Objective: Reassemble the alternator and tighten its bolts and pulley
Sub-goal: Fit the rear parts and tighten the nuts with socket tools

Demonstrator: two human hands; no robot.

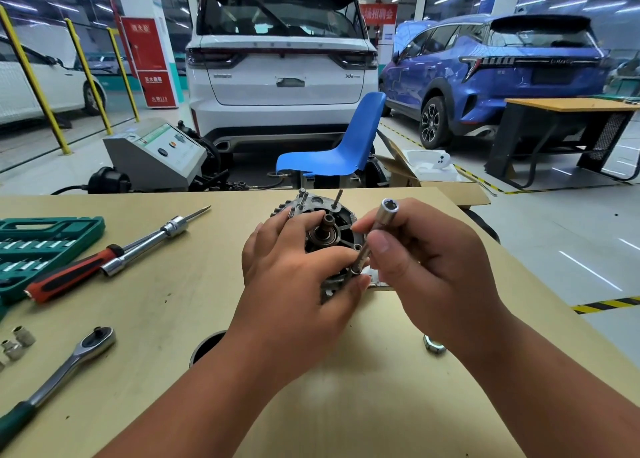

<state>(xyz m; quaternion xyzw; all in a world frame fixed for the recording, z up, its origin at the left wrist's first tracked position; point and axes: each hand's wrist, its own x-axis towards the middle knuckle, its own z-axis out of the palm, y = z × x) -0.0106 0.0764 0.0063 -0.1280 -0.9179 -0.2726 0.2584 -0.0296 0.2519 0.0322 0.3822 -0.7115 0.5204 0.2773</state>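
The alternator sat mid-table, my left hand curled round its housing. My right hand pinched a deep socket set over a near-side bolt, turning by finger only. I judged the job about halfway: the far through-bolts stood proud, the shaft was bare of any pulley, and the nut and ratchet lay unused.

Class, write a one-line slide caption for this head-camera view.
Left hand steadies the grey metal alternator on the tan workbench while the right hand holds a long chrome socket at its housing.
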